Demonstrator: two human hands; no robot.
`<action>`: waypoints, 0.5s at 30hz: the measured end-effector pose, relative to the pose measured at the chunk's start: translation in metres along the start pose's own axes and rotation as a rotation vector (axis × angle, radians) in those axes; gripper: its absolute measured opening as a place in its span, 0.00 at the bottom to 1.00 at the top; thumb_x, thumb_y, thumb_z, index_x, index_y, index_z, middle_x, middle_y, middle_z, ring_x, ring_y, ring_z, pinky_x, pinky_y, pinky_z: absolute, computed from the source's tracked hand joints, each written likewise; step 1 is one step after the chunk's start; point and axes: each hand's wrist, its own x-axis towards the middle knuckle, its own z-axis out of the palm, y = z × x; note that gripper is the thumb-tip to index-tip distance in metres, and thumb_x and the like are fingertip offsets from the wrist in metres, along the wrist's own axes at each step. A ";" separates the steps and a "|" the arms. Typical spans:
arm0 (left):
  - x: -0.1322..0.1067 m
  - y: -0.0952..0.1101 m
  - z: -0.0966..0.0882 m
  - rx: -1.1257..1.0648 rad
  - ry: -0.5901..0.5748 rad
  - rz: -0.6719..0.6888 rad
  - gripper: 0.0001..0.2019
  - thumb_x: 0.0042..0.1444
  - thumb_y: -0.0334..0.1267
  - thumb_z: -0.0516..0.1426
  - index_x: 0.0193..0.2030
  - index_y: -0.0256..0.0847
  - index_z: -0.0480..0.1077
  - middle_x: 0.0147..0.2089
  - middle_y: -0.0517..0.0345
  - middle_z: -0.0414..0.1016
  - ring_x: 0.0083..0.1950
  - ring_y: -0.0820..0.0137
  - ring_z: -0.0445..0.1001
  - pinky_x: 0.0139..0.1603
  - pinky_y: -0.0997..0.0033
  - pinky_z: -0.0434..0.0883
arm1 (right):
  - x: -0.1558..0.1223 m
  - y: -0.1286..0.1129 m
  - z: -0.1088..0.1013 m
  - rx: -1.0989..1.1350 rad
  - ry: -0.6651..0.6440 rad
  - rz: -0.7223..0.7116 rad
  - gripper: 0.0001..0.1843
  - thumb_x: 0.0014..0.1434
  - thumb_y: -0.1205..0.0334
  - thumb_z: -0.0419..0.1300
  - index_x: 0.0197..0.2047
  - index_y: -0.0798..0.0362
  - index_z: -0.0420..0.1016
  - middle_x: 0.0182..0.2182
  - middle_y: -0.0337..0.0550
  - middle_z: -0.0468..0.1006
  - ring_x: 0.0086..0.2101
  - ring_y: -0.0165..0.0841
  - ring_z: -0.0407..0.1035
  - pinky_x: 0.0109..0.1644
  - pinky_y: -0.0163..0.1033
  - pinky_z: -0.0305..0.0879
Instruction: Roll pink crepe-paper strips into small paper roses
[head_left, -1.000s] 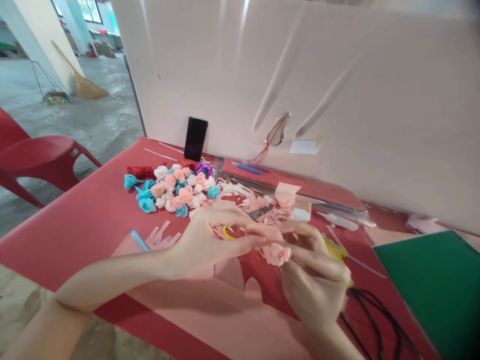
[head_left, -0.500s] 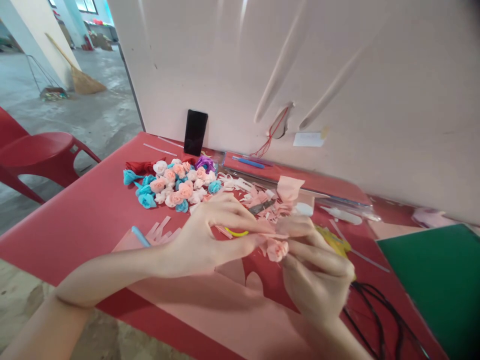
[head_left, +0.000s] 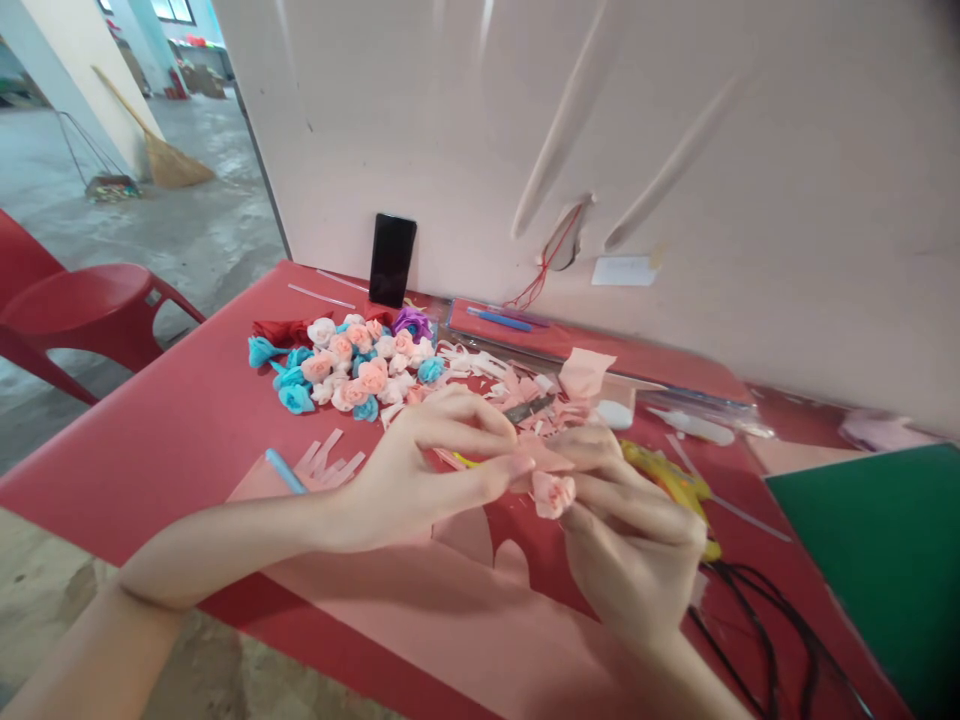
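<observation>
Both my hands meet over the red table (head_left: 172, 430) around a small pink paper rose (head_left: 553, 493). My right hand (head_left: 637, 545) grips the rose from below with curled fingers. My left hand (head_left: 427, 465) pinches a pink paper strip (head_left: 544, 460) at the top of the rose between thumb and forefinger. A pile of finished pink, white, blue and purple paper roses (head_left: 352, 365) lies beyond my left hand. Pink paper scraps (head_left: 525, 395) are scattered just behind my fingers.
A yellow glue gun (head_left: 671, 485) with black cable (head_left: 757, 640) lies right of my right hand. A black phone (head_left: 391, 260) leans on the pale board (head_left: 600, 140). A green sheet (head_left: 877, 560) lies at right, a red chair (head_left: 82, 320) at left, a blue stick (head_left: 283, 470) near my left arm.
My hands and the rose have stayed together, shifting slightly. My left fingers have turned the strip further round the rose. The view has dipped a little.
</observation>
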 end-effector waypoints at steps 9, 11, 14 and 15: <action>-0.002 0.003 -0.001 -0.029 -0.005 0.020 0.09 0.54 0.30 0.56 0.26 0.42 0.76 0.31 0.59 0.74 0.36 0.72 0.69 0.43 0.67 0.67 | 0.000 -0.001 0.000 0.034 -0.002 0.067 0.13 0.52 0.73 0.62 0.33 0.44 0.80 0.31 0.39 0.79 0.33 0.34 0.70 0.37 0.43 0.67; -0.002 0.003 -0.001 -0.024 -0.002 0.015 0.09 0.54 0.30 0.56 0.27 0.41 0.76 0.31 0.59 0.74 0.36 0.72 0.69 0.45 0.66 0.67 | 0.000 0.000 0.001 0.022 -0.007 0.065 0.12 0.52 0.73 0.62 0.32 0.44 0.80 0.31 0.39 0.78 0.33 0.34 0.69 0.37 0.43 0.67; -0.001 0.004 -0.002 -0.004 -0.006 -0.013 0.09 0.54 0.30 0.56 0.29 0.41 0.77 0.31 0.59 0.74 0.37 0.71 0.69 0.47 0.65 0.66 | 0.001 -0.001 0.001 0.013 -0.014 0.069 0.12 0.52 0.74 0.62 0.31 0.45 0.79 0.30 0.39 0.76 0.33 0.33 0.68 0.36 0.42 0.66; -0.001 0.005 -0.002 0.001 -0.013 -0.026 0.09 0.54 0.30 0.55 0.29 0.41 0.77 0.31 0.59 0.74 0.37 0.71 0.69 0.47 0.65 0.66 | 0.002 -0.002 0.001 0.010 -0.018 0.072 0.11 0.52 0.73 0.62 0.30 0.46 0.79 0.29 0.39 0.75 0.32 0.33 0.67 0.36 0.41 0.65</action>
